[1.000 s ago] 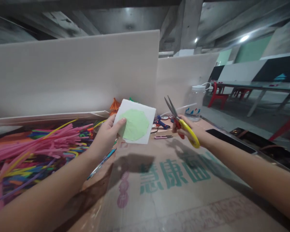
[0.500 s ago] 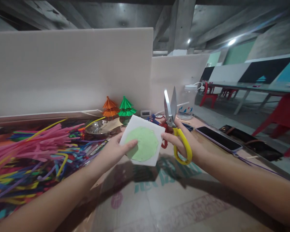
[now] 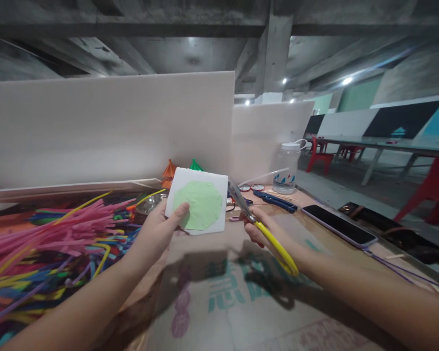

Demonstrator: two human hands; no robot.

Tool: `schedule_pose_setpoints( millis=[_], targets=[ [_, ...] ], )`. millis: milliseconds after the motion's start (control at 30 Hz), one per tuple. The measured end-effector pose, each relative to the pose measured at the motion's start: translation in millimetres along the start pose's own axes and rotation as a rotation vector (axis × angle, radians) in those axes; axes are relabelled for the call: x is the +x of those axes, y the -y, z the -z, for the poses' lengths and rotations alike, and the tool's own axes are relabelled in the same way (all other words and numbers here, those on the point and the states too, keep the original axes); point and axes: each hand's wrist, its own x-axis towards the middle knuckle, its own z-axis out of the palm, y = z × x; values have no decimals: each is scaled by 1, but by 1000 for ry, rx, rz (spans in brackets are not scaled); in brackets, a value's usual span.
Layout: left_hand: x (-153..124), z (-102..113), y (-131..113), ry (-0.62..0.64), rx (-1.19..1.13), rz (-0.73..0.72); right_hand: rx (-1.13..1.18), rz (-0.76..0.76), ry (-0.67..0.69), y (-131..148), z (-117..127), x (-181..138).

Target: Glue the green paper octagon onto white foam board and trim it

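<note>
My left hand [image 3: 157, 234] pinches the lower left corner of a white square card [image 3: 198, 201] that bears a pale green rounded shape, and holds it upright above the table. My right hand [image 3: 267, 234] grips yellow-handled scissors [image 3: 263, 231]. Their blades point up and left, and the tips touch the card's right edge. Both hands hover over a brown cardboard sheet [image 3: 249, 302] with green printed characters.
A heap of coloured pipe cleaners [image 3: 47, 243] fills the left side. Orange and green paper trees [image 3: 171, 169] peek out behind the card. A clear jar [image 3: 287, 168], blue tool [image 3: 276, 201] and phone [image 3: 338, 225] lie to the right. White partition boards [image 3: 109, 126] stand behind.
The scissors tilted from upright to leaning left, with their blades now at the card's right edge. My left hand lifted the card slightly, so it now hides the paper trees.
</note>
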Motion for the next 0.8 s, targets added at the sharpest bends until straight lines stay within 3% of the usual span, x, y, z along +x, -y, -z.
schedule_pose_setpoints(
  millis=[267,800],
  targets=[
    [-5,-8,-2,49,32,19,80,-101,57,2,-6,-3],
    [-8,-12,-2,88,27,21,117,-49,41,-6,-8,-5]
  ],
)
